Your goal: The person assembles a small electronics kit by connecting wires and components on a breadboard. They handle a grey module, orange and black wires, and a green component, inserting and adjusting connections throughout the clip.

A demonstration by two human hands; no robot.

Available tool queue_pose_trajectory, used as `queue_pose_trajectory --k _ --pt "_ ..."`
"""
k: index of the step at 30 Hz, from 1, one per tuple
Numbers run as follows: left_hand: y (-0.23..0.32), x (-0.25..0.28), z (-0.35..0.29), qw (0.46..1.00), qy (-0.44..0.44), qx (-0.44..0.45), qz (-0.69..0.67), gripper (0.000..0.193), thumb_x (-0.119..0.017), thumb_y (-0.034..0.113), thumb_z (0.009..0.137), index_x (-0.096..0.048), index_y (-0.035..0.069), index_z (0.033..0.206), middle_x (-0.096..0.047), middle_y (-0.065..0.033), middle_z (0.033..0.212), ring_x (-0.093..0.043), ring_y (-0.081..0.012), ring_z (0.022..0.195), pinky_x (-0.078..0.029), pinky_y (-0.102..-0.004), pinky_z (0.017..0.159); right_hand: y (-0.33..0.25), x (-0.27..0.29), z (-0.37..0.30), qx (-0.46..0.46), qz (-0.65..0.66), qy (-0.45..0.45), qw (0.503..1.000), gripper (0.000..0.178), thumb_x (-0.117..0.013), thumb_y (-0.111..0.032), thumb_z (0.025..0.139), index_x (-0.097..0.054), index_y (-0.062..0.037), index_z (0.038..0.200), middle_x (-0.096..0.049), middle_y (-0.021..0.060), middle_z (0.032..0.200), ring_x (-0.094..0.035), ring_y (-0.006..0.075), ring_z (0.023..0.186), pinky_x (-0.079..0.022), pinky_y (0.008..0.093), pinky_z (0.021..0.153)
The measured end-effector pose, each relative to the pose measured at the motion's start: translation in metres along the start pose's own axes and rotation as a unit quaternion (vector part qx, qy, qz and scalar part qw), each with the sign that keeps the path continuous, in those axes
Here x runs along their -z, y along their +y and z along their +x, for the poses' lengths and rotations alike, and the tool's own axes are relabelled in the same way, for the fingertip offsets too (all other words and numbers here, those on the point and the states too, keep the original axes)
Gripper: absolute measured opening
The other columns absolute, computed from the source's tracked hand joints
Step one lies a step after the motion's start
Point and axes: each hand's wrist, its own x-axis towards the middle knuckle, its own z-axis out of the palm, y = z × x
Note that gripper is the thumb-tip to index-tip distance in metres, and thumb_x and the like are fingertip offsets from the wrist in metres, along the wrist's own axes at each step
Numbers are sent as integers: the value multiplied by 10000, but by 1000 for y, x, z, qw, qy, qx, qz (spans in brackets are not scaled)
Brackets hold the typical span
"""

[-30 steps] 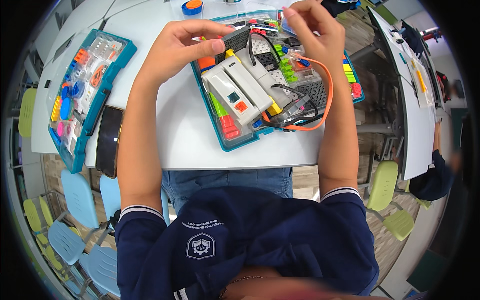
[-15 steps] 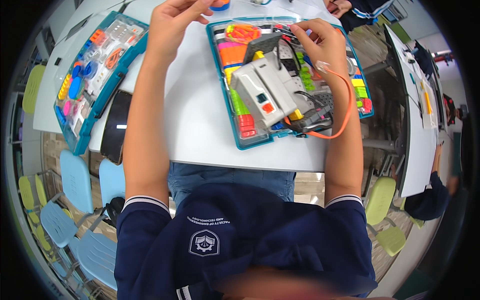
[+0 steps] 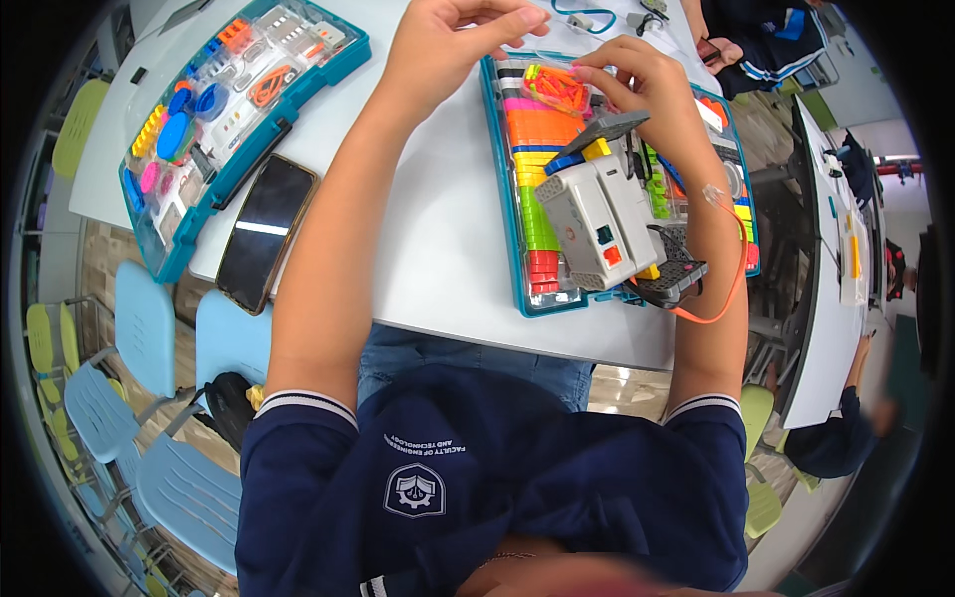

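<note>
My left hand is above the far part of the table. Its thumb and fingers are drawn together, and whatever may be between them is too small to make out. Over the far side of a teal-edged parts box, my right hand has its thumb and fingertips pinched together. They are beside a small clear container of orange pieces; what they grip, if anything, is unclear. A grey-white block model with dark plates rests on the box near my right forearm. An orange cable hangs by that forearm.
Left of my arm, a second teal parts box lies by a dark phone. A blue cable is at the far edge, near another person's hand. Blue chairs stand to the left.
My left hand has moved right, nearer my right hand. The view has shifted, so the boxes and model appear further right. The small container of orange pieces shows more plainly beside my right fingertips.
</note>
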Motion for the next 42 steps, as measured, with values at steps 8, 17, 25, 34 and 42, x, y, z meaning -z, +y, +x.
queue_pose_trajectory --k 8,17,25,34,42 --pt "6 -10 -4 1000 -21 14 9 249 -675 257 907 -729 30 995 -731 -90 974 -638 -115 837 -512 -269 739 11 -1 0 31 22 -10 999 169 -688 -157 869 -738 -81 1012 -674 81 884 -538 180 616 -460 303 593" --pt "23 -22 -11 982 -180 51 -19 292 -662 252 913 -706 35 1104 -713 -103 1062 -655 -181 1033 -511 -308 895 -7 47 -49 -129 173 74 974 164 -687 -174 907 -733 -42 995 -665 -1 788 -541 40 699 -425 204 624" --pt "20 -32 -19 964 -260 49 -32 434 -685 376 869 -687 55 1161 -702 -86 1073 -650 -171 994 -488 -292 893 -40 62 -130 -201 299 206 910 171 -644 -78 932 -652 34 1061 -696 43 912 -596 46 775 -432 174 649" --pt "58 -27 -14 977 -165 -113 73 385 -535 292 965 -657 -2 1182 -671 -158 1186 -604 -246 1174 -422 -367 1036 -58 39 -173 -93 295 196 930 248 -690 -29 841 -660 0 1086 -672 65 1087 -570 112 916 -425 245 756" --pt "111 -70 -68 912 -221 -244 245 441 -777 211 754 -682 40 1150 -697 -111 1084 -605 -252 1063 -430 -375 957 -73 31 -161 -101 235 204 945 172 -687 -18 807 -716 -31 976 -711 50 913 -611 131 793 -458 270 711"
